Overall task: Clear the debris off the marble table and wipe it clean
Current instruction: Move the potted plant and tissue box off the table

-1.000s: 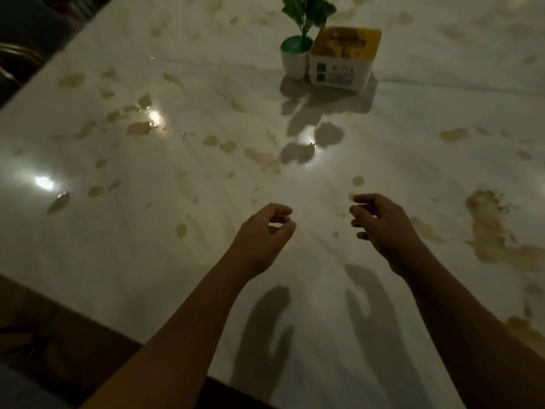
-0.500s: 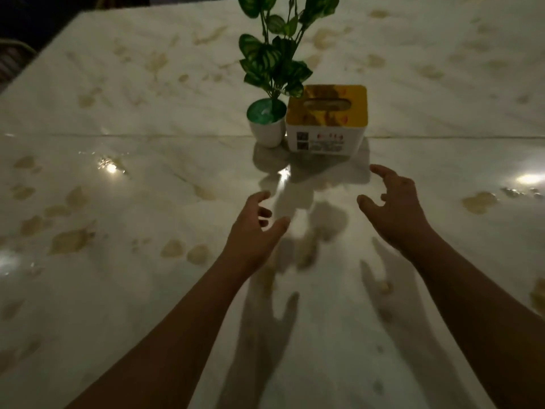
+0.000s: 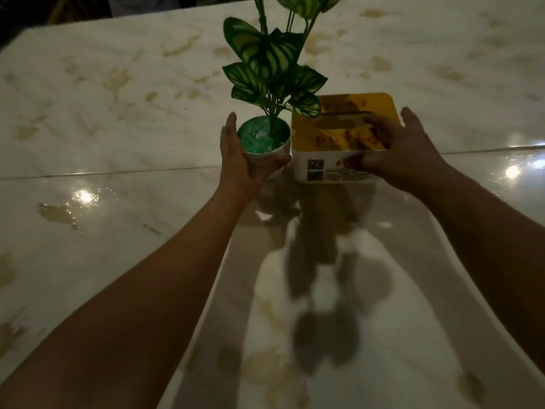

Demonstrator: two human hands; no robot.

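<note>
Clearing barely started, wiping not begun: left hand (image 3: pixel 239 160) cupping the white plant pot (image 3: pixel 283 146), right hand (image 3: pixel 404 154) clasping the yellow-topped tissue box (image 3: pixel 333 134), both mid marble table (image 3: pixel 118 143) amid brown stains (image 3: pixel 57 214), no cloth visible.

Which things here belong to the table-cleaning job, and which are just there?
Job: table, stains, plant pot gripped by left hand, tissue box held by right hand.
Just there: dim shapes beyond the far edge.
</note>
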